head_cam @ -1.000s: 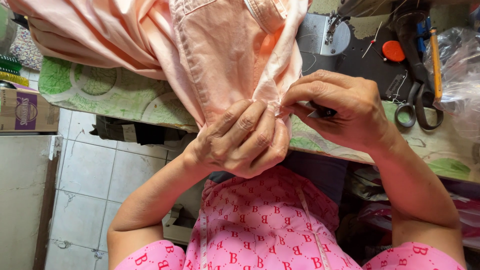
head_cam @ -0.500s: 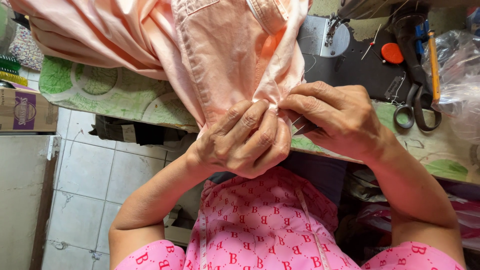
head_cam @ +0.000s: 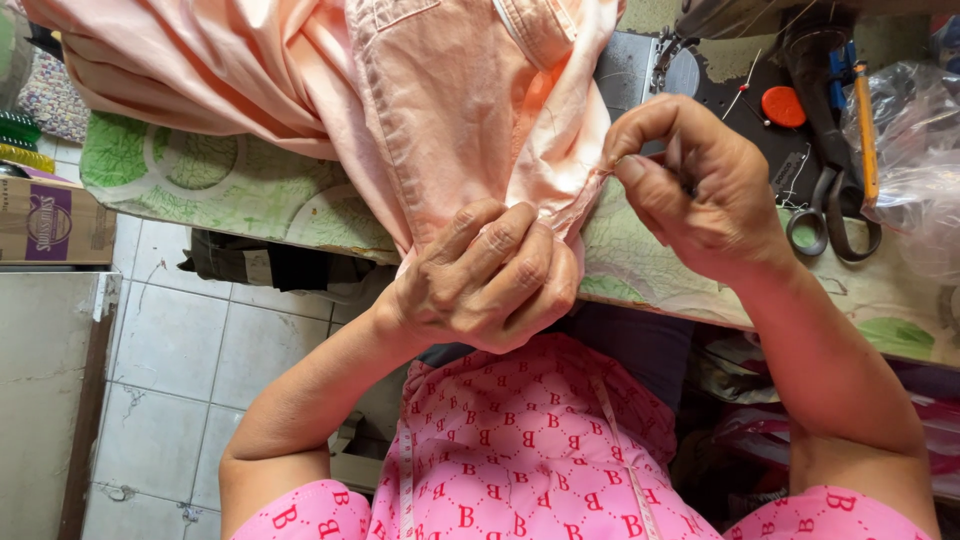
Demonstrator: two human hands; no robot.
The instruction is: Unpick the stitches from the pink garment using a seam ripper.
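Peach cotton garment (head_cam: pixel 440 130), looks like trousers or a skirt with topstitched seams and a pocket edge, is draped over the sewing table (head_cam: pixel 240 195) with its green-patterned cover and hangs off the front edge toward the lap. Sewing machine bed (head_cam: pixel 640 70) sits behind it, dark and partly hidden. Left hand (head_cam: pixel 485 275) is closed into a fist around a bunched fold of the fabric at the table edge, fingers curled tight, clamping and tensioning it. Right hand (head_cam: pixel 690 185) is raised just beside that fold, thumb and forefinger pinched together on a short thread or seam scrap at the fabric edge; can't tell if a needle or ripper is in the pinch. My read: hand step on a seam, either pulling a stitch through or picking thread out. Next move needs the left fist to hold tension steady while the right draws straight along the seam line, not sideways, or the fabric puckers. Black-handled scissors (head_cam: pixel 835 215) lie well to the right, near an orange-handled tool (head_cam: pixel 865 130), a small red disc (head_cam: pixel 783 106) and a clear plastic bag (head_cam: pixel 915 150).
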